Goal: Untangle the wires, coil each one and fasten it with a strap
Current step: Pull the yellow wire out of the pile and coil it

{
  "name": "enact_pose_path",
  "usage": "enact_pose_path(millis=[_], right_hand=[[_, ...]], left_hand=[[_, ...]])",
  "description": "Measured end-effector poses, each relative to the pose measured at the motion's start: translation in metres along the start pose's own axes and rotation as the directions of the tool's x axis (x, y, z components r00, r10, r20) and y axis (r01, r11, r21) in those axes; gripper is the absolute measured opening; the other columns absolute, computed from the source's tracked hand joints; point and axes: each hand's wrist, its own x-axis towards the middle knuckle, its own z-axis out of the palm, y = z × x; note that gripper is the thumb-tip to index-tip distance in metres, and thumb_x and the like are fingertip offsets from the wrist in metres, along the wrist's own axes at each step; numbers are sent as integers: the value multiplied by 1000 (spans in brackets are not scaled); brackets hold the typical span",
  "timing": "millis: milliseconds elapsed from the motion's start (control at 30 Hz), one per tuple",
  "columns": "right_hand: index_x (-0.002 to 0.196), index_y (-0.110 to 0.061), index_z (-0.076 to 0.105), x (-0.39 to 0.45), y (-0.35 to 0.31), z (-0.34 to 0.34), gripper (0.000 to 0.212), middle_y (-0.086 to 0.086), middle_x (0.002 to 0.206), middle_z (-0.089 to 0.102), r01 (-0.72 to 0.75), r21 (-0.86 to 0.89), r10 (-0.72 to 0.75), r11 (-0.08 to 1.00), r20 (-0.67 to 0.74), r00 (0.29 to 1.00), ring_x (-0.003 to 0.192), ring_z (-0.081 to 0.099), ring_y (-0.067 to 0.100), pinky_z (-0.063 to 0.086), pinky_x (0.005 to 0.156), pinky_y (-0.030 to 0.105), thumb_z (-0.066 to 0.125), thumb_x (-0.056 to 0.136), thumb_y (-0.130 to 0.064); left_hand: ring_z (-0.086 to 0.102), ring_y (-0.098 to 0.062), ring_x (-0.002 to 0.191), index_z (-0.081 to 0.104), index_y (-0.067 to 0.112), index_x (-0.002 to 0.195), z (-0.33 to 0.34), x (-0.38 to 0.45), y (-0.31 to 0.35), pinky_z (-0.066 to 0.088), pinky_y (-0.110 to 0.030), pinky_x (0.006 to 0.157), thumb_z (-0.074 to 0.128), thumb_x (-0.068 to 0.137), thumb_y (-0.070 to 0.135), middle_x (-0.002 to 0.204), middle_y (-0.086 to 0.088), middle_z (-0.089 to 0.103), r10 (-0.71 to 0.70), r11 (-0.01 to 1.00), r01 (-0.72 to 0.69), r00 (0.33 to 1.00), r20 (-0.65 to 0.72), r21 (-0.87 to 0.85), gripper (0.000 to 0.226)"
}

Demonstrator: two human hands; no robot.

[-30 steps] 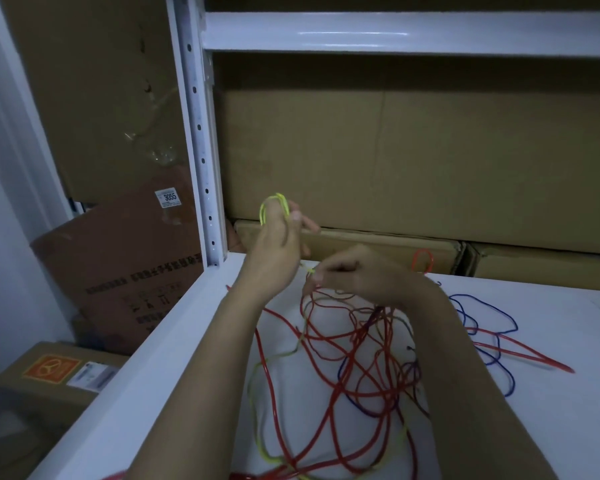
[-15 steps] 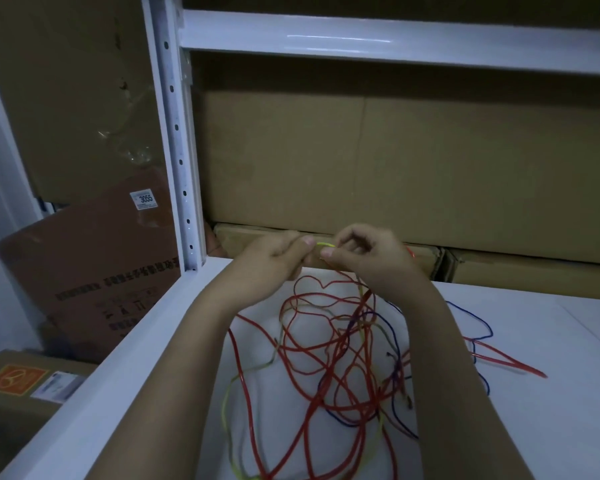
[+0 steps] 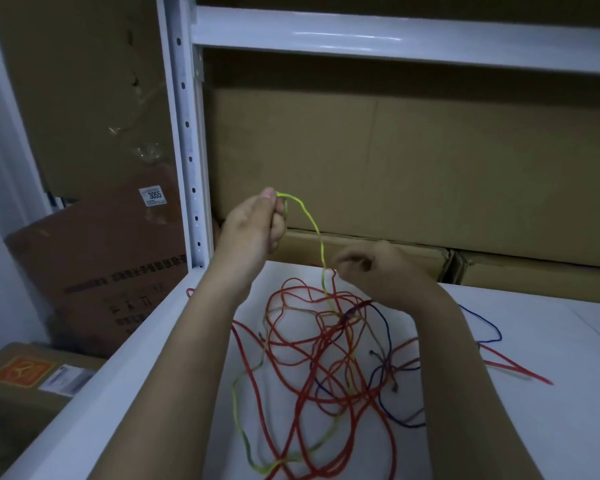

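Observation:
A tangle of red wire (image 3: pixel 293 382), blue wire (image 3: pixel 388 329) and yellow wire (image 3: pixel 313 221) lies on the white shelf board (image 3: pixel 551 427). My left hand (image 3: pixel 255 228) is raised above the tangle's far edge and pinches the yellow wire at its top. From there the yellow strand runs down into the heap. My right hand (image 3: pixel 381 268) hovers lower, to the right, with fingers curled close beside that strand. It is blurred, so whether it holds the wire cannot be told. No strap is in view.
A white perforated post (image 3: pixel 187 133) and a cross beam (image 3: pixel 395 36) frame the shelf. Cardboard boxes (image 3: pixel 395 168) stand along the back. A brown box (image 3: pixel 111 265) leans left of the shelf, with another box (image 3: pixel 25 382) below it.
My hands met on the yellow wire half a second ago. Since then my left hand has risen with the wire, and my right hand has dropped to the right.

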Motion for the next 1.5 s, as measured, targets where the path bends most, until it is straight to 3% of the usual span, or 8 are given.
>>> enact_pose_path(millis=[167, 300, 400, 733, 967, 1100, 1334, 1500], right_hand=[[79, -15, 68, 2, -9, 11, 18, -4, 76, 65, -11, 34, 8, 999, 78, 997, 56, 54, -4, 44, 56, 10, 60, 93, -23], [77, -19, 52, 1, -20, 3, 23, 8, 78, 65, -18, 315, 119, 949, -304, 945, 60, 66, 12, 58, 64, 32, 47, 99, -17], [79, -26, 45, -2, -27, -11, 24, -3, 78, 63, 247, 258, -19, 934, -655, 756, 71, 66, 7, 55, 65, 26, 44, 100, -16], [90, -16, 54, 1, -17, -3, 12, 5, 82, 64, 282, 64, -130, 957, -777, 616, 80, 59, 19, 45, 67, 35, 46, 98, -21], [79, -25, 58, 3, -9, 7, 17, -4, 59, 51, 136, 96, -102, 986, -297, 949, 54, 43, 8, 35, 54, 30, 53, 96, -22], [93, -6, 73, 3, -20, 20, 17, -11, 49, 47, 139, 118, -150, 983, 92, 984, 47, 40, 2, 30, 49, 13, 59, 93, -14], [77, -14, 75, -4, -29, 16, 16, 1, 57, 61, 137, 271, -190, 953, 177, 966, 53, 52, 7, 41, 55, 19, 65, 89, -18], [69, -22, 68, 0, -22, 17, 17, -10, 55, 59, 145, 187, -166, 972, 101, 981, 58, 54, 7, 45, 59, 25, 70, 84, -14]], left_hand=[[23, -11, 48, 45, 14, 75, 6, -2, 0, 22, -21, 47, 28, 105, 23, 51, 5, 30, -26, 996, 29, 999, 28, -86, 36], [21, -7, 43, 46, 14, 76, 8, -3, 6, 20, -18, 41, 27, 106, 25, 47, 7, 30, -78, 960, 80, 997, 15, -267, 36], [23, -8, 45, 47, 13, 78, 10, -3, 5, 23, -18, 44, 27, 106, 28, 52, 3, 30, -35, 980, 45, 998, 55, -192, 37], [24, -9, 41, 44, 10, 72, 13, -9, 5, 24, -18, 44, 26, 105, 30, 44, 4, 28, -154, 983, 167, 977, 150, -78, 43], [18, -4, 31, 39, 14, 64, 5, -8, 15, 12, -22, 42, 30, 102, 31, 34, 7, 25, -166, 876, 277, 942, 291, -395, 42], [21, -5, 38, 43, 13, 75, 6, -6, 16, 19, -20, 46, 24, 104, 35, 43, 7, 31, -121, 872, 217, 964, 237, -439, 41], [46, -7, 53, 42, 20, 94, 12, -3, -2, 40, -17, 62, 27, 105, 17, 70, 4, 54, -23, 995, 26, 999, -31, 95, 19], [52, -22, 66, 36, 12, 95, 2, -9, -11, 39, -34, 62, 31, 103, 26, 83, -9, 58, 29, 738, -110, 991, 132, 665, 17]])
